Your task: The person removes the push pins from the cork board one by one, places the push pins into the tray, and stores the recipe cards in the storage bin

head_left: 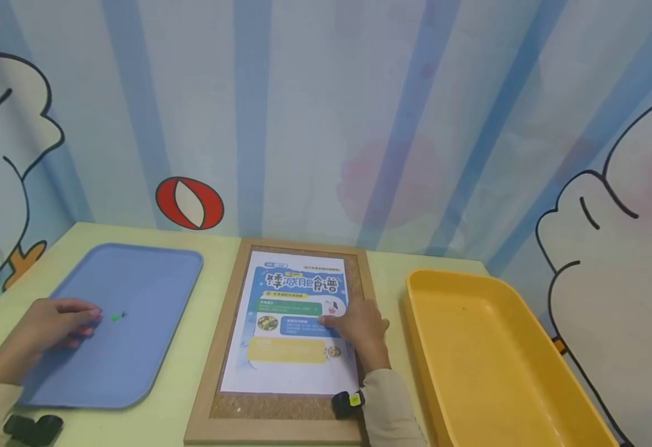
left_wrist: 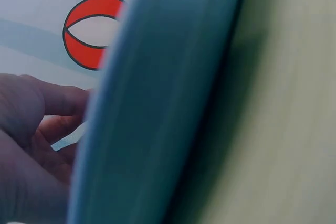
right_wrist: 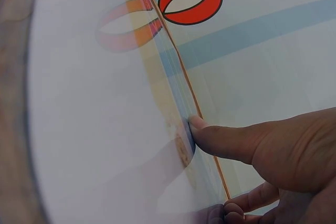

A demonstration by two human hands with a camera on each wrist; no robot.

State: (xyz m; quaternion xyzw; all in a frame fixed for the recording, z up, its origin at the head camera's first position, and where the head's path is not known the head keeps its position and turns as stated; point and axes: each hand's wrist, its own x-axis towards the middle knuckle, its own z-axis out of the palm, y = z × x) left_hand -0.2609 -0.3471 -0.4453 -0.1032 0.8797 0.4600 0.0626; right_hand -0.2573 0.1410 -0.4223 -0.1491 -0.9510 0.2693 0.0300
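My right hand (head_left: 362, 329) rests on the printed sheet (head_left: 292, 323) that lies on the cork board (head_left: 281, 406) mid-tabletop, index finger (right_wrist: 220, 141) straight and pressing the paper flat, the other fingers loosely tucked, holding nothing. My left hand (head_left: 52, 329) lies on the blue tray (head_left: 153, 273), fingers lightly curled, fingertips just beside a small green push pin (head_left: 116, 316); not yet gripped, as far as the head view shows. The left wrist view is blocked by the tray rim.

Risks, as I judge them:
- The pin is tiny on a smooth tray; a clumsy pinch could flick it off toward the tabletop (head_left: 203, 248).
- One finger pins the sheet at one spot only; it may pivot or slide out of square.
- The point's direction is not readable; I could prick a fingertip.

The yellow bin (head_left: 499, 347) sits at right, well apart.
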